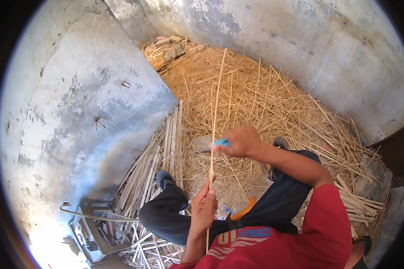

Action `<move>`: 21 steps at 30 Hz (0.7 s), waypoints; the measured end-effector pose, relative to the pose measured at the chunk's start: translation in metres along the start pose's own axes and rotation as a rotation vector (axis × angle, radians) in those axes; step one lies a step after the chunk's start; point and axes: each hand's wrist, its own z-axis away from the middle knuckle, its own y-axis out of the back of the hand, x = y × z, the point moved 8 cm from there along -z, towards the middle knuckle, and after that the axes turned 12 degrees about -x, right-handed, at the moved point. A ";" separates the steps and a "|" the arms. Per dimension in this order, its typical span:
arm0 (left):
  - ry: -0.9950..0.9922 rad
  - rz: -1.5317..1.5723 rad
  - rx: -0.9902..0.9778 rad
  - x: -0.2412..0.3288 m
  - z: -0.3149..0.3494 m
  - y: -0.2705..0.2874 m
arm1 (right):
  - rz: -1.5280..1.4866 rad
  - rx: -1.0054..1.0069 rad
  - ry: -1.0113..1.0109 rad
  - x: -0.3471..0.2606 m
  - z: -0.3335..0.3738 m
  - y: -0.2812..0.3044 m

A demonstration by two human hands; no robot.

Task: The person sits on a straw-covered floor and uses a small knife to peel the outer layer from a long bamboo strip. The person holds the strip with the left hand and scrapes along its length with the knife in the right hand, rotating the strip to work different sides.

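Observation:
A long, thin, pale bamboo strip (218, 94) stands out in front of me, running from my lap toward the far wall. My left hand (204, 207) is closed around its lower part, thumb pointing away from me. Higher up, my right hand (242, 141) is a fist on a small bright blue thing (221, 142) whose kind I cannot make out; it meets or lies right beside the strip. Just above the left hand the strip has a thicker, pale knot (211, 174). Between my legs lies an orange object (246, 208), partly hidden by my clothes.
Loose shavings (256, 98) cover the floor. Split bamboo strips (171, 139) lie in a pile at my left, beside an open wooden box (101, 242). A flat grey block (203, 143) lies ahead, stones (170, 51) at the far corner. Walls (98, 89) close in around me.

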 end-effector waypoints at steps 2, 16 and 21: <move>-0.014 0.020 0.006 -0.004 0.003 0.001 | -0.027 0.016 0.084 -0.031 0.016 -0.011; -0.010 -0.312 0.052 0.004 0.018 -0.011 | 0.018 0.103 -0.132 0.050 -0.006 0.016; 0.000 -0.159 0.015 0.014 0.015 -0.011 | -0.090 0.220 0.073 -0.012 0.015 0.001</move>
